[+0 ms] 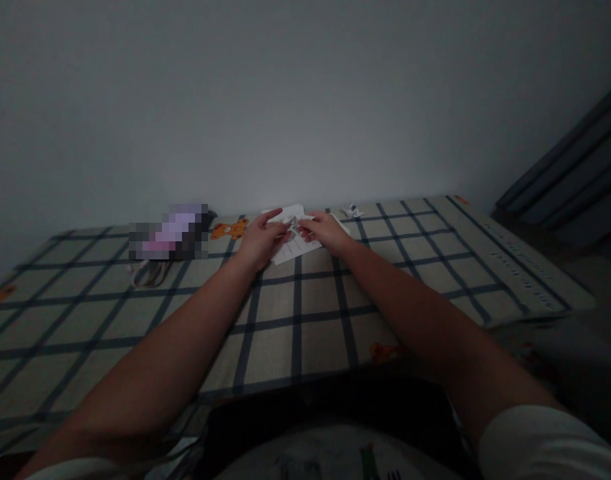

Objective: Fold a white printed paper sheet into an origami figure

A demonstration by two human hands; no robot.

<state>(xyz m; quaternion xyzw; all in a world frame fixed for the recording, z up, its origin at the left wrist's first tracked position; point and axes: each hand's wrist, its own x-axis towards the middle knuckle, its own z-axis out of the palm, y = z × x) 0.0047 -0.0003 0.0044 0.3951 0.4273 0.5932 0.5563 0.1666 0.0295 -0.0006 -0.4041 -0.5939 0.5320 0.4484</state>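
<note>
Both of my hands meet over the far middle of a table. My left hand (261,239) pinches one side of a small folded white paper (293,225), its index finger stretched out above. The fingers of my right hand (326,232) close on the other side of the same folded paper. Beneath the hands lie flat white sheets (296,249) with faint marks, partly covered by the fingers. A small crumpled or folded white paper piece (353,211) rests to the right of my right hand, near the wall.
A checked tablecloth (315,333) with bear prints covers the table. At the left stands a blurred purple and pink object (178,230) with a loop-shaped strap (150,273) beside it. A plain wall (305,100) rises behind the table. Dark curtain folds (575,160) hang at the right.
</note>
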